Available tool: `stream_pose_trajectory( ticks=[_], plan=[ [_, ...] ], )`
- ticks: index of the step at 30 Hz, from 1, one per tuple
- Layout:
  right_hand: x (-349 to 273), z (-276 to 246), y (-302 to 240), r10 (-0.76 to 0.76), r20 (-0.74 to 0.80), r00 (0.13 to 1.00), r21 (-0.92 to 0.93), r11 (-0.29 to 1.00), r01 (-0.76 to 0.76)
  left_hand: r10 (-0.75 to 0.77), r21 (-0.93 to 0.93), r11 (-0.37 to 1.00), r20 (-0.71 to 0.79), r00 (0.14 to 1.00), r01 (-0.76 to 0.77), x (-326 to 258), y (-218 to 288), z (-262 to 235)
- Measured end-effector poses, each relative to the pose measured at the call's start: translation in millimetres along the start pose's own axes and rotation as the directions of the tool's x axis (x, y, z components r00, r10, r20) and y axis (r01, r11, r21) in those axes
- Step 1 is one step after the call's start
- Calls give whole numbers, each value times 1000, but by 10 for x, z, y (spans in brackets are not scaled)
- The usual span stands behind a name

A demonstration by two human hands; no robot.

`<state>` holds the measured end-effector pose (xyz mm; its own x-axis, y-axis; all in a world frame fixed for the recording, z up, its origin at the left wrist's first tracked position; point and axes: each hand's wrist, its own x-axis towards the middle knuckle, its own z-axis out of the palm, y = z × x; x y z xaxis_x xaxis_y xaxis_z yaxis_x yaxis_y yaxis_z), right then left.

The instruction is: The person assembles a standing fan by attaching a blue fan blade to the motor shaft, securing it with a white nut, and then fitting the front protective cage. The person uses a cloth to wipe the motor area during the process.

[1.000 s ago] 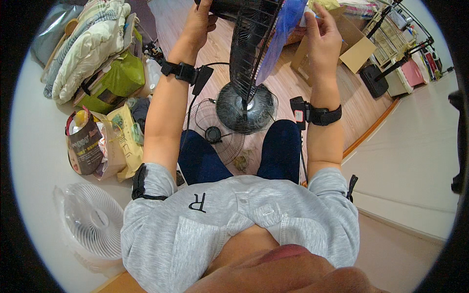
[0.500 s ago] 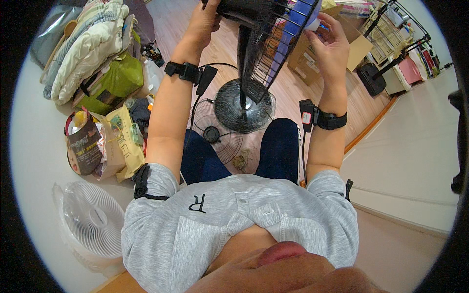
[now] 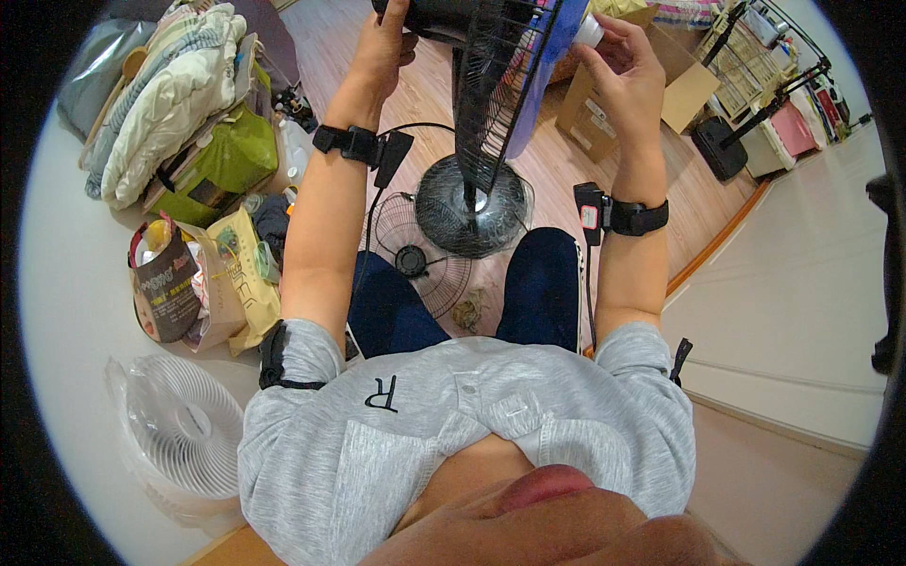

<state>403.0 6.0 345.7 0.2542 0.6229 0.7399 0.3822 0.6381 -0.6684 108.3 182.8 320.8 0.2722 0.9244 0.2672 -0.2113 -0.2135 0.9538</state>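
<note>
A black standing fan is in front of me, its round base (image 3: 472, 208) on the wooden floor between my knees. My left hand (image 3: 387, 42) grips the black motor housing (image 3: 434, 14) at the top of the picture. The black wire rear grille (image 3: 500, 85) and the blue blade (image 3: 547, 66) face my right hand (image 3: 623, 57), whose fingers close on a small white cap at the blade's hub. A detached black wire grille (image 3: 415, 255) lies flat on the floor by my left knee.
A white round fan in a plastic bag (image 3: 179, 429) lies at the lower left. Paper bags (image 3: 203, 278) and a pile of bedding (image 3: 160, 104) stand at left. Cardboard boxes (image 3: 613, 113) and a rack with a black base (image 3: 722, 146) are at the upper right.
Both hands and the fan head shifted slightly left and lower in the picture. My right hand moved in closer to the blade's hub.
</note>
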Motion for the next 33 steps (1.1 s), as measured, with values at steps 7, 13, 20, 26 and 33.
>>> stream_pose_trajectory(
  ticks=[7, 13, 20, 26, 33],
  plan=[
    [6, 18, 55, 53, -14, 999, 80, 995, -51, 30, 150, 988, -75, 997, -18, -89, 91, 43],
    [11, 131, 59, 57, 43, 997, 144, 988, -63, 767, 588, 581, -164, 620, -563, -901, 666, 198],
    [16, 327, 30, 54, 43, 998, 195, 979, -61, 808, 321, 429, 282, 518, -844, -2462, 972, 1277],
    [18, 320, 21, 64, 39, 997, 201, 977, -71, 448, 496, 793, -82, 890, -354, -2119, 488, 1778],
    [23, 295, 5, 79, 55, 995, 192, 977, -88, 701, 732, 546, -133, 700, -408, -1828, 195, 1882]
  ],
)
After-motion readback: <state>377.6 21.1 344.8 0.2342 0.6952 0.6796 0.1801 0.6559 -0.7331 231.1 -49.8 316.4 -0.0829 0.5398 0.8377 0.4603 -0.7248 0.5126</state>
